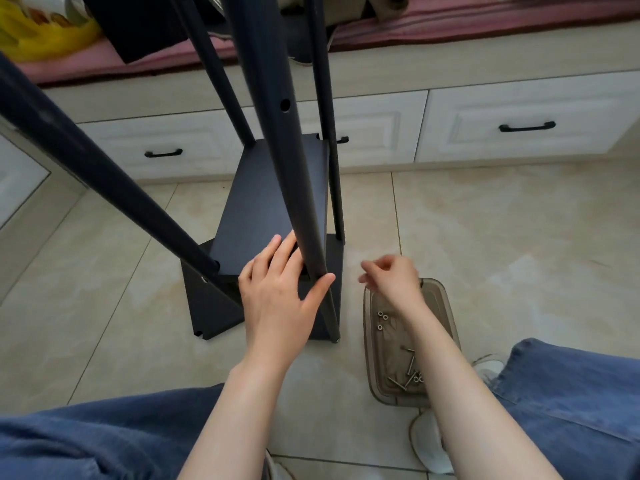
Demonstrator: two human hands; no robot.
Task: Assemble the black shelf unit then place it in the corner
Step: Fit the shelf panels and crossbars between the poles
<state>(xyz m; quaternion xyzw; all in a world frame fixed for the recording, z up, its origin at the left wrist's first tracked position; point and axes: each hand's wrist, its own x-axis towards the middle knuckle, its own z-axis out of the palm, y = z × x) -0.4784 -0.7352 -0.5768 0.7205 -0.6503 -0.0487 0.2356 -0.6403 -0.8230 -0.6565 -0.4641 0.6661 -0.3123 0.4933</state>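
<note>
Head camera looks down on a beige tiled floor (519,237) in front of a row of white panelled drawers (519,109) with black bar handles (527,127). Above the drawers runs a pink striped seat cushion (485,19), with a yellow plastic bag (45,36) at its left end. A translucent brown plastic tray (370,327) lies on the tiles just right of the shelf, holding silver screws (410,370) and small silver nuts (382,317). Blue denim legs (86,438) and a white shoe (429,441) fill the bottom edge.

The black metal shelf unit (263,195) stands on the floor near the drawers, its flat boards low down and its round black poles rising toward the lens. The nearest pole (277,133), which has a bolt hole partway up, crosses the middle of the view and hides part of the upper board and the fingers behind it.

The left hand (277,289) lies with straight fingers on the near edge of the upper board, the nearest pole passing between thumb and forefinger. The right hand (391,278) hangs over the far end of the tray, just right of the shelf and apart from it, fingers curled inward; it is blurred, and whether it pinches anything cannot be told.
</note>
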